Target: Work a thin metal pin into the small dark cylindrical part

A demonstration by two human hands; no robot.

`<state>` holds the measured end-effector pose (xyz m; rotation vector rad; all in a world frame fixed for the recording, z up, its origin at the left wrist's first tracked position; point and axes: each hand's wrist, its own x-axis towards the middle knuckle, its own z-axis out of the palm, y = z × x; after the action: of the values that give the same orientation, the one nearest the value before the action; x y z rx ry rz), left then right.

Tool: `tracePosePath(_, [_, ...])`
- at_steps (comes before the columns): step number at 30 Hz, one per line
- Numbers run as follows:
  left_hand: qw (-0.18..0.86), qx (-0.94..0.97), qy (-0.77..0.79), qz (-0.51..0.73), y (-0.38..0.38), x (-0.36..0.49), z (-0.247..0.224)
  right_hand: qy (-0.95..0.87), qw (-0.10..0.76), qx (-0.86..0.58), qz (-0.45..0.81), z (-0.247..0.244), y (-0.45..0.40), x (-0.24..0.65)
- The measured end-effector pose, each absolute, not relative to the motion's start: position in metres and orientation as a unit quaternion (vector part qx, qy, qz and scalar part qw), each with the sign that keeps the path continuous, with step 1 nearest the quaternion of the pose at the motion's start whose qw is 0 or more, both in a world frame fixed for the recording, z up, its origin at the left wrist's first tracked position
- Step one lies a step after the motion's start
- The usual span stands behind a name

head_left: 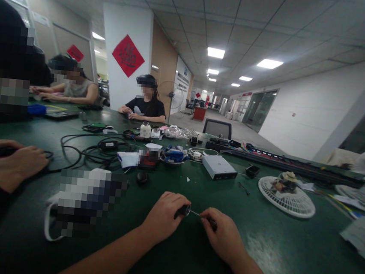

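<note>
Your left hand (162, 217) is closed around a short black cylinder (181, 211), fingers wrapped, its metal-ringed end facing right. From that end a thin metal rod (196, 213) runs to your right hand (221, 235), whose fingers pinch a small dark piece (213, 224) at the rod's far end; too small to tell what it is. Both hands are over a green workbench (299, 269), on your side of the silver metal box (218, 167).

Left of the box, closer to you: a pixelated item with a white loop (82, 200), and beyond it, a co-worker's hands (15, 164) curved around something dark. Further left of the box, near its level: a metal dish with a blue object (172, 155) and tangled black cables (97, 152). Right of the box: a round white fan guard (286, 198) with debris at its hub.

Behind the box: a long black strip (295, 168) and a glass jar (145, 130). Farther behind it sit two people (145, 103) (74, 88) in dark headgear, with a red paper banner (128, 55) on a white pillar.
</note>
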<state>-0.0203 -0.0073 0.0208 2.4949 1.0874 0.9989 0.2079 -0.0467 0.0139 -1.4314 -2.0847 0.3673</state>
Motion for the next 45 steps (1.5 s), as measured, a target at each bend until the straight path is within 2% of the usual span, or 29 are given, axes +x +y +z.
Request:
tracePosePath(7, [0.127, 0.855, 0.370, 0.341, -0.0077, -0.0197, 0.0215, -0.818, 0.282, -0.486, 0.123, 0.0178, -0.0539, 0.2043])
tracePosePath(13, [0.116, 0.857, 0.373, 0.337, -0.0086, -0.0193, 0.0228, -0.790, 0.302, -0.523, 0.102, 0.0148, -0.0468, 0.2082])
tracePosePath(21, [0.116, 0.856, 0.374, 0.337, -0.0088, -0.0202, 0.0242, -0.820, 0.287, -0.477, 0.132, 0.0189, -0.0534, 0.2055])
tracePosePath(27, [0.110, 0.858, 0.369, 0.339, -0.0098, -0.0199, 0.0251, -0.793, 0.293, -0.528, 0.084, 0.0177, -0.0492, 0.2043])
tracePosePath(35, [0.115, 0.864, 0.363, 0.330, -0.0101, -0.0190, 0.0254, -0.817, 0.278, -0.495, 0.103, 0.0171, -0.0505, 0.2080])
tracePosePath(45, [0.115, 0.855, 0.381, 0.333, -0.0091, -0.0190, 0.0236, -0.808, 0.250, -0.528, 0.080, 0.0195, -0.0513, 0.2028])
